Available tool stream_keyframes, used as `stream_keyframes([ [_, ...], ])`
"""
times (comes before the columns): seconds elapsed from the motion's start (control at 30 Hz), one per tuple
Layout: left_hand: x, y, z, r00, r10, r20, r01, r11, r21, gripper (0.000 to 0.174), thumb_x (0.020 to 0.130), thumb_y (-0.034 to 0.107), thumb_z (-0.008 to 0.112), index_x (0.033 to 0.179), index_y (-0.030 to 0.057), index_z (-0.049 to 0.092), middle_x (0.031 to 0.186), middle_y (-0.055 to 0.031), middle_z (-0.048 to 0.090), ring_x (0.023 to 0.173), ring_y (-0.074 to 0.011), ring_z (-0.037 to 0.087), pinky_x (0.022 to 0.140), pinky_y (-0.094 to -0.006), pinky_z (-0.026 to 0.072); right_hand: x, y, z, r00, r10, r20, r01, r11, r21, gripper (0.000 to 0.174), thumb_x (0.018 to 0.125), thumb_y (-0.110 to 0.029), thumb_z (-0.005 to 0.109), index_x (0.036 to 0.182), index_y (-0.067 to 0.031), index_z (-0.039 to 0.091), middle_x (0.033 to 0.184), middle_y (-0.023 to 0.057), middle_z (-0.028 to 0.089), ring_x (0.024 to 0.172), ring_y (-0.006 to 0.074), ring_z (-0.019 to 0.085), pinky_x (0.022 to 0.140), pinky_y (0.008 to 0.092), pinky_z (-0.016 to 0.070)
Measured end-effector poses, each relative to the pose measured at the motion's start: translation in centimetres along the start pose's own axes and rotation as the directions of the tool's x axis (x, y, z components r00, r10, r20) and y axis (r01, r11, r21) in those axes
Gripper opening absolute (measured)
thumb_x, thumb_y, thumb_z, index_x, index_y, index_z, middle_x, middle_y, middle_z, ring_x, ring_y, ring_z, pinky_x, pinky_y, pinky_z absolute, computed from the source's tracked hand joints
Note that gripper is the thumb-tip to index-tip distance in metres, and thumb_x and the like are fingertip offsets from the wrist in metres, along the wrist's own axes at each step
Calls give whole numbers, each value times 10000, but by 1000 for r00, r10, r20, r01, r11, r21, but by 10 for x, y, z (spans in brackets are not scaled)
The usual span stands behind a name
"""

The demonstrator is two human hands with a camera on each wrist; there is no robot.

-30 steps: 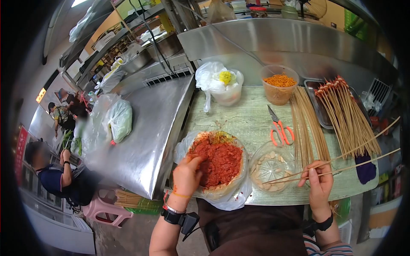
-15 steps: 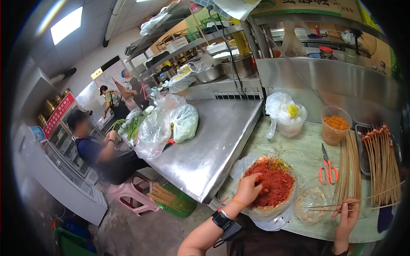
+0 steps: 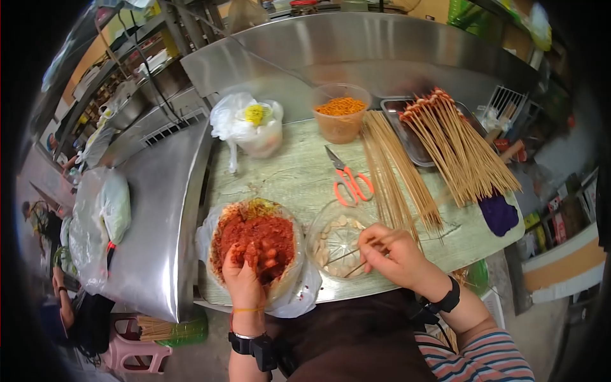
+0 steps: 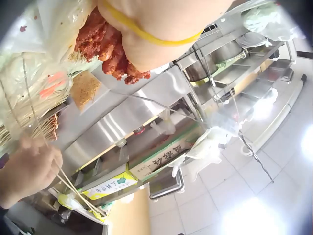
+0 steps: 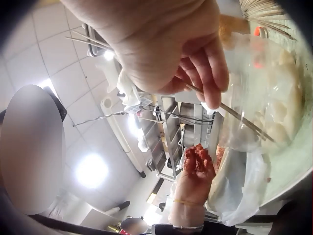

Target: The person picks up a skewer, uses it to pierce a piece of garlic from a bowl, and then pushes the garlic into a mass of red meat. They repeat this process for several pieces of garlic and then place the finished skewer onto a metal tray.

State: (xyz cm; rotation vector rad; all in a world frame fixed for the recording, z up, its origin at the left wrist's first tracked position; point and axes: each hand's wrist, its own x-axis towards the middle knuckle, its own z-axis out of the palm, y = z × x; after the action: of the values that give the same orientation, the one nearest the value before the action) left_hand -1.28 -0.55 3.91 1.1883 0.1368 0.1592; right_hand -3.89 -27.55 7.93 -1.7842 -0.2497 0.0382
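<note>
My left hand [image 3: 245,286] is at the near side of a plastic-lined tub of red-coated minced or chopped meat [image 3: 273,239]. Its fingers curl up around a clump of the red meat [image 5: 198,159], which also shows beside the hand in the left wrist view. With thumb and fingers my right hand [image 3: 391,254] pinches thin wooden skewers [image 4: 32,93], two of them visible in the left wrist view. Their tips [image 5: 261,134] reach over a clear plastic bowl [image 3: 312,239] that holds pale, flat pieces [image 3: 340,223].
Orange-handled scissors [image 3: 347,181] lie behind the clear bowl. Bare skewers [image 3: 401,184] are spread beside them. Loaded skewers [image 3: 458,153] rest on a black tray [image 3: 414,149], with a purple cloth [image 3: 498,213] nearby. A tub of orange shreds [image 3: 340,124] and a bagged tub [image 3: 261,137] stand at the back.
The head view swung left and then back right. My left hand has turned upward with red meat in its fingers. My right hand has brought the skewers closer over the clear bowl.
</note>
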Motion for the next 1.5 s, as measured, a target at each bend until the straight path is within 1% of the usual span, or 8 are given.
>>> stream_keyframes([
  [0.07, -2, -3, 4, 995, 91, -33, -92, 996, -15, 180, 900, 69, 555, 1062, -9, 566, 955, -96, 650, 786, -181, 650, 679, -297, 555, 1, 2, -3, 985, -59, 162, 60, 998, -1, 157, 921, -92, 492, 907, 40, 574, 728, 75, 581, 586, 114, 586, 546, 237, 477],
  [0.3, 4, -8, 15, 885, 465, 0, -438, 834, 337, 205, 851, -28, 528, 1034, -52, 617, 960, -84, 646, 864, -165, 604, 813, -263, 467, 12, -23, -28, 999, -44, -30, 45, 998, 43, 264, 958, -156, 454, 868, 31, 616, 723, 69, 567, 571, 111, 541, 565, 243, 455],
  [0.4, 3, -8, 13, 947, 303, -110, -274, 936, 220, 189, 842, -34, 530, 1005, -56, 624, 935, -67, 646, 850, -146, 595, 795, -262, 470, 17, -22, -23, 978, -186, -94, 185, 982, -22, 268, 961, -164, 448, 877, 39, 603, 726, 69, 567, 584, 105, 546, 565, 241, 453],
  [0.53, -1, -11, 16, 966, 218, -136, -209, 975, 75, 142, 867, 7, 547, 977, -46, 621, 908, -51, 645, 811, -124, 592, 747, -254, 488, 15, -29, -40, 991, -54, -125, 69, 991, 119, 272, 962, -172, 446, 870, 42, 586, 699, 60, 561, 598, 101, 557, 562, 238, 447],
  [0.6, -2, -11, 18, 966, 216, -142, -209, 976, 67, 138, 886, 36, 545, 976, -40, 617, 913, -53, 644, 795, -118, 590, 727, -252, 493, 13, -34, -52, 988, -111, -111, 95, 986, -137, 302, 966, -178, 434, 820, 46, 574, 663, 53, 545, 567, 106, 559, 532, 237, 435],
  [1.23, -2, -9, 25, 984, 158, -86, -147, 981, 124, 142, 895, 57, 549, 986, -39, 598, 853, -84, 648, 714, -139, 609, 647, -246, 505, 30, -8, -34, 970, 0, 243, 23, 995, -95, 341, 974, -214, 420, 792, 34, 565, 661, 61, 520, 485, 108, 550, 487, 231, 442],
  [1.3, -2, -9, 25, 982, 142, -121, -129, 985, 112, 148, 901, 64, 542, 989, -42, 597, 847, -84, 649, 714, -140, 607, 636, -247, 502, 26, -5, -34, 967, 197, 160, -214, 972, 95, 340, 978, -226, 412, 798, 15, 571, 667, 53, 527, 507, 115, 571, 485, 222, 449],
  [1.5, -2, -11, 10, 993, 120, 19, -121, 990, 73, 197, 889, 75, 540, 1053, -29, 571, 988, -79, 632, 845, -147, 606, 740, -277, 505, 25, 8, -46, 970, 235, -59, -198, 910, 365, 364, 988, -303, 387, 832, -19, 554, 667, 51, 545, 496, 139, 572, 479, 231, 467],
])
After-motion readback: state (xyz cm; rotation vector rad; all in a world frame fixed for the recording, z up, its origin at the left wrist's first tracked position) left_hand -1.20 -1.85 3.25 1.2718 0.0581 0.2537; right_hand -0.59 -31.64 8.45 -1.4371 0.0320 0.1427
